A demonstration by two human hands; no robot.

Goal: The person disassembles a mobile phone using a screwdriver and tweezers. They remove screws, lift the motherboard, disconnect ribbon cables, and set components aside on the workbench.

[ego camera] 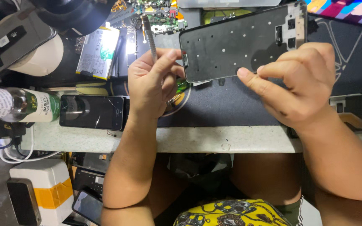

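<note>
- Left hand [149,81]: fingers closed round a slim metal screwdriver [149,37], shaft pointing to 12 o'clock, tip among the circuit boards [158,14]; thumb steadies the frame's left edge.
- Right hand [300,83]: fingers pinched on the phone frame [239,42], held tilted above the dark work mat [223,104], inner face up, presumably for inspection.
- At 9 o'clock on the tabletop [197,140]: cracked phone [92,112], a bottle [17,104] lying on its side, contents not discernible.
- Battery [99,52] at 11 o'clock.

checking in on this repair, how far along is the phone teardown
Done: the phone frame is stripped bare, with its battery and circuit board lying apart on the bench. In hand: the right hand grips the frame and the left hand holds a screwdriver. Left: nothing is refitted yet.
</note>
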